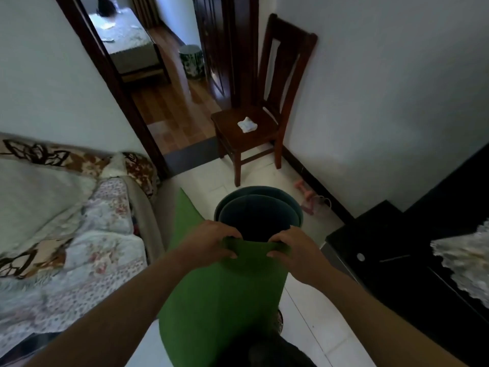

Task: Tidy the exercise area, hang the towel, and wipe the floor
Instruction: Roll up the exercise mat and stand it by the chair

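A green exercise mat [225,295], rolled loosely into an upright tube with a dark inner side, stands in front of me over the tiled floor. My left hand [211,241] grips the tube's near top rim on the left, fingers curled over the edge. My right hand [293,251] pinches the same rim on the right. A loose green flap sticks out to the left. A small white crumpled cloth [247,125] lies on the seat of a dark wooden chair [280,83]. Pink dumbbells [307,197] lie on the floor by the right wall.
A sofa with floral blankets [68,223] fills the left side. A black cabinet [412,260] with a lace cover stands at the right. Behind the chair an open doorway [169,96] leads onto a wooden floor with a patterned stool [191,60].
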{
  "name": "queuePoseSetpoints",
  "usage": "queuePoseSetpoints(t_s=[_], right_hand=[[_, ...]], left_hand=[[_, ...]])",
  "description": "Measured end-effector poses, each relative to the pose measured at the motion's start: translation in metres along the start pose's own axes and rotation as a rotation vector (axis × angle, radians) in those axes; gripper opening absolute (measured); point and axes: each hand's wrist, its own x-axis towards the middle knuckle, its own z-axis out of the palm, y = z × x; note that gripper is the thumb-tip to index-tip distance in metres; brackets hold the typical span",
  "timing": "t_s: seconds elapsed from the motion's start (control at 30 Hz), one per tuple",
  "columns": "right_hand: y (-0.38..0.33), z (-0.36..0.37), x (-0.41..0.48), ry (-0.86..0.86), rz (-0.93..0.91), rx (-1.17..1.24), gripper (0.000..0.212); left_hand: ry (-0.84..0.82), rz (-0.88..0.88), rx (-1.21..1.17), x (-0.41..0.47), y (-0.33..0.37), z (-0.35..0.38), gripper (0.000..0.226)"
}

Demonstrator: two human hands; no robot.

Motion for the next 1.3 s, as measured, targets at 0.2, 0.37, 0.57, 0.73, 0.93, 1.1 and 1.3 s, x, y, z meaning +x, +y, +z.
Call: queuePoseSetpoints(t_s=[0.2, 0.37, 0.57, 0.73, 0.93, 1.1, 1.3], right_hand=[[0.041, -0.035, 0.095, -0.033, -0.051, 0.013, 0.016], [0.069, -0.054, 0.162, -0.005, -0.054, -0.006, 0.013], [0.116, -0.072, 0.24, 0.086, 0.093, -0.036, 0.016], [0.143, -0.089, 0.286, 0.208, 0.299, -0.074, 0.015], [0.16, -0.106, 0.328, 0.338, 0.467, -0.091, 0.016], [0.183, -0.115, 0.345, 0.381, 0.551, -0.11, 0.017], [0.232, -0.129, 0.37, 0.399, 0.583, -0.075, 0.02]], left_hand=[[-0.049, 0.005, 0.026, 0.093, -0.025, -0.042, 0.036], [-0.031, 0.066, 0.045, 0.167, -0.049, -0.071, 0.033], [-0.065, 0.236, -0.011, 0.286, -0.083, -0.103, 0.027], [-0.201, 0.391, 0.055, 0.394, -0.098, -0.124, 0.033], [-0.277, 0.586, 0.12, 0.493, -0.104, -0.137, 0.034], [-0.321, 0.652, 0.124, 0.547, -0.096, -0.134, 0.029], [-0.358, 0.684, 0.189, 0.613, -0.079, -0.128, 0.029]])
